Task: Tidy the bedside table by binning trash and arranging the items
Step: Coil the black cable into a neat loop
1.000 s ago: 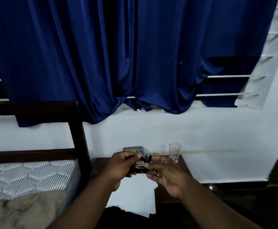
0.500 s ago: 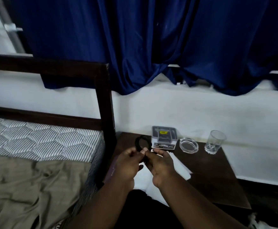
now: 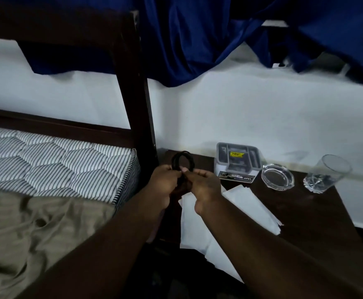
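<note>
Bed (image 3: 57,169) fills the left, table (image 3: 305,212) sits right of it against the wall. My view has dropped since a second ago, so the whole tabletop shows now. Paper (image 3: 247,208) sheets lie on the near half and hang over the front edge. Left hand (image 3: 165,186) and right hand (image 3: 204,188) meet fingertip to fingertip, both pinching the low side of the cable (image 3: 183,160). Box (image 3: 237,162) is at the back, glass (image 3: 327,174) far right, ashtray (image 3: 277,175) between them, all in a row along the wall. The cable is black and stands up as a loop over the table's back-left corner. A second ago it was a tight dark bundle between my fingers, now it's an open coil. I judge the winding is near done, and setting it down by the box comes next. Paper not dealt with yet; can't tell if it's trash.
</note>
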{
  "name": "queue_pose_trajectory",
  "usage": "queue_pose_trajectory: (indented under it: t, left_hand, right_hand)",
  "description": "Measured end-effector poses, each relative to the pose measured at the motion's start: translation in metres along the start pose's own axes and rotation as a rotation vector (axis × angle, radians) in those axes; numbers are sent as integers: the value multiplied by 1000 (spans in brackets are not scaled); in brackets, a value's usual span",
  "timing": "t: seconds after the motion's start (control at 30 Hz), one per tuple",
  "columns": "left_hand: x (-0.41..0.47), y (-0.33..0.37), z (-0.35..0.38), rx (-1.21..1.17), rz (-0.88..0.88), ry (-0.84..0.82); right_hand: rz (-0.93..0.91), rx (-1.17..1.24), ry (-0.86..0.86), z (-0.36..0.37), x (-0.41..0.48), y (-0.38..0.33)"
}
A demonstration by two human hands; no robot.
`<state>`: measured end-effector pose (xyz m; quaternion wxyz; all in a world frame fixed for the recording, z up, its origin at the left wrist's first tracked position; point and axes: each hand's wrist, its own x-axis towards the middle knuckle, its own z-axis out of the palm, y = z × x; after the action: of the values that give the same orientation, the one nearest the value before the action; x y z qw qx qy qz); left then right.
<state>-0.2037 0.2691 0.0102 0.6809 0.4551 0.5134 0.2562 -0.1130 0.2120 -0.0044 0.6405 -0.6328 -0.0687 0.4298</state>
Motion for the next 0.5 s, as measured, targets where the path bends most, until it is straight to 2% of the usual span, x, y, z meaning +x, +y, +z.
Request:
queue_pose_trajectory:
  t: [0.13, 0.27, 0.5]
  left_hand:
    - [46, 1, -10, 223, 15, 51]
    - [83, -2, -11, 382, 21, 89]
    - [106, -10, -12, 620, 161, 231]
  right_hand:
    - [-69, -230, 2, 13, 36, 11]
    - [-130, -462, 77, 22, 67, 20]
    - [-281, -821, 129, 26, 95, 26]
